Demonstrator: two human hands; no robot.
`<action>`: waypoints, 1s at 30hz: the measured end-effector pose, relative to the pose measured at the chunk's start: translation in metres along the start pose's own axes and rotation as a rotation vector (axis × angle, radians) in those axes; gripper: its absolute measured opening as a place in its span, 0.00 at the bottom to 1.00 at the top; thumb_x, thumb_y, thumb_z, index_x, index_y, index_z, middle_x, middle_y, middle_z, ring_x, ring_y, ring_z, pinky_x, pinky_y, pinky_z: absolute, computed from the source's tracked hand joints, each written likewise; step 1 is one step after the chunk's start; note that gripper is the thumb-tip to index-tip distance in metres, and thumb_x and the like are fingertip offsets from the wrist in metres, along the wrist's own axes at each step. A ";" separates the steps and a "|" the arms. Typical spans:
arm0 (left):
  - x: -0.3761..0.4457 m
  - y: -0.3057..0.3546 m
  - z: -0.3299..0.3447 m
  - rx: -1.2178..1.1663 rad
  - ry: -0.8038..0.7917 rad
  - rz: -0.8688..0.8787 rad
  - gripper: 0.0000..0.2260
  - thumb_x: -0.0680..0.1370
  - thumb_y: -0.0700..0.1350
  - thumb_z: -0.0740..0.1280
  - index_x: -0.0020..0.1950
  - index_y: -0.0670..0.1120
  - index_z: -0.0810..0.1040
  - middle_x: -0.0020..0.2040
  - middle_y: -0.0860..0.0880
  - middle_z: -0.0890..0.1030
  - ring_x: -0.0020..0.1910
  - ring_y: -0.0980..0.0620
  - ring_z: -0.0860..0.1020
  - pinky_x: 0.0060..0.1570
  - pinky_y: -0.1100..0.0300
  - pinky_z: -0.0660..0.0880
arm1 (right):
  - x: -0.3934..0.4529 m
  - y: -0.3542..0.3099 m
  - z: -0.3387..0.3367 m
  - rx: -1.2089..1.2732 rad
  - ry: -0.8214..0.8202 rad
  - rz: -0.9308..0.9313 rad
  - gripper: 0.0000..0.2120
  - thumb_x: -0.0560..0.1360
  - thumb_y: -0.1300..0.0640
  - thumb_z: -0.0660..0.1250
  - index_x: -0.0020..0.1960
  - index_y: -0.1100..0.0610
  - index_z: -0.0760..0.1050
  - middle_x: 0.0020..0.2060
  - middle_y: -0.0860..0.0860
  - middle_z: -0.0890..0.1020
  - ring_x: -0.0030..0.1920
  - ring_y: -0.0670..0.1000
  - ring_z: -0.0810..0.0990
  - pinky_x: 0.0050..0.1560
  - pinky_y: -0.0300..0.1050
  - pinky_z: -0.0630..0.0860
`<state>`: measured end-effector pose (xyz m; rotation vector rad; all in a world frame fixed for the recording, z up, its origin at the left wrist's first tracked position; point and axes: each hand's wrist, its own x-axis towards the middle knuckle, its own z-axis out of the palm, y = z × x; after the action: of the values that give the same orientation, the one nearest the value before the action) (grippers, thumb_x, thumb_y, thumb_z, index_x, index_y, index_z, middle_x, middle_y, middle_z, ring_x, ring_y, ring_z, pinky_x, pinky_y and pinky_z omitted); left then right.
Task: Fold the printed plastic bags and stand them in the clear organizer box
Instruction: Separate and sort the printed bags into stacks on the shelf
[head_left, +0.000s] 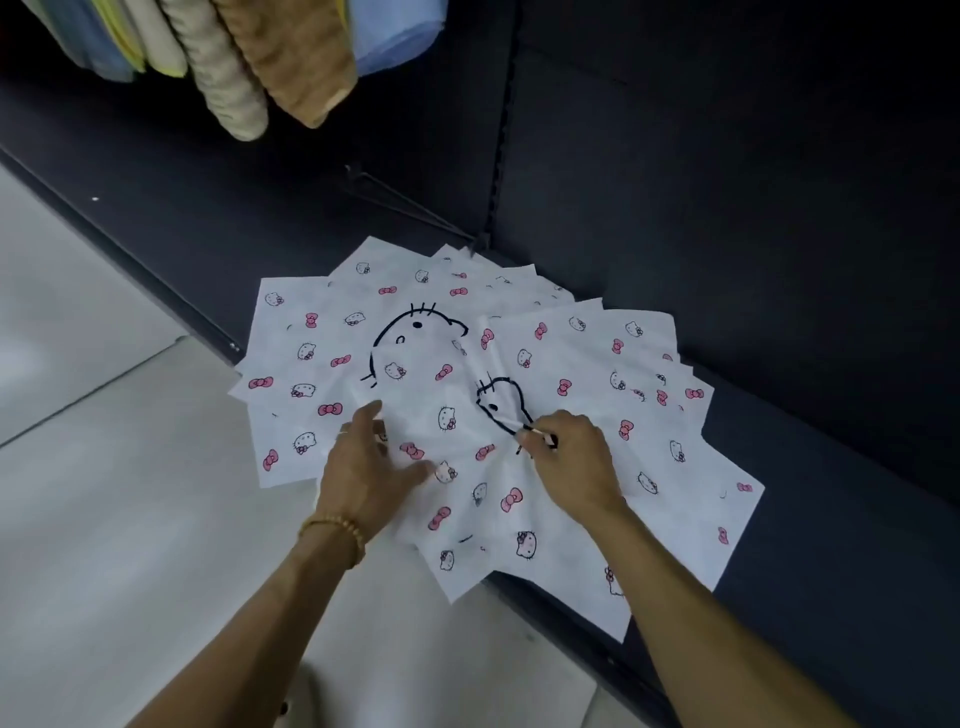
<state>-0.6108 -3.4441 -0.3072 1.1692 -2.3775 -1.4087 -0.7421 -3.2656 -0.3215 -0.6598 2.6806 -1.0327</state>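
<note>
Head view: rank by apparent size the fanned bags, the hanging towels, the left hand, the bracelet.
1. fanned bags
2. hanging towels, cut off by the frame's top edge, so true extent unknown
3. left hand, nearer the camera than the towels
4. bracelet

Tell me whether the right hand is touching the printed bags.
Touching. The head view shows the right hand pinching a gathered fold of the top sheet in the fanned printed bags.
</note>
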 end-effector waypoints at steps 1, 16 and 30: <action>-0.003 0.002 -0.002 -0.081 -0.001 -0.024 0.44 0.66 0.51 0.79 0.76 0.48 0.59 0.59 0.50 0.74 0.56 0.47 0.76 0.58 0.51 0.75 | -0.002 -0.001 -0.005 0.067 -0.021 0.006 0.11 0.78 0.54 0.68 0.42 0.60 0.81 0.36 0.52 0.79 0.40 0.50 0.75 0.44 0.47 0.72; -0.045 0.006 -0.033 -0.085 -0.557 0.091 0.11 0.79 0.38 0.66 0.55 0.54 0.75 0.44 0.60 0.84 0.44 0.61 0.82 0.43 0.65 0.78 | -0.033 -0.028 -0.040 -0.026 -0.206 0.068 0.38 0.73 0.37 0.68 0.76 0.52 0.61 0.72 0.48 0.69 0.72 0.49 0.67 0.70 0.46 0.64; -0.042 -0.041 -0.160 -0.192 -0.129 -0.193 0.03 0.76 0.41 0.70 0.49 0.46 0.83 0.39 0.48 0.86 0.34 0.48 0.84 0.28 0.64 0.77 | 0.042 -0.114 0.072 -0.201 -0.277 -0.273 0.24 0.80 0.47 0.63 0.71 0.57 0.69 0.68 0.54 0.72 0.69 0.54 0.67 0.64 0.50 0.69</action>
<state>-0.4830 -3.5357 -0.2412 1.3208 -2.1954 -1.7791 -0.7172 -3.4025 -0.2985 -1.1426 2.5135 -0.6690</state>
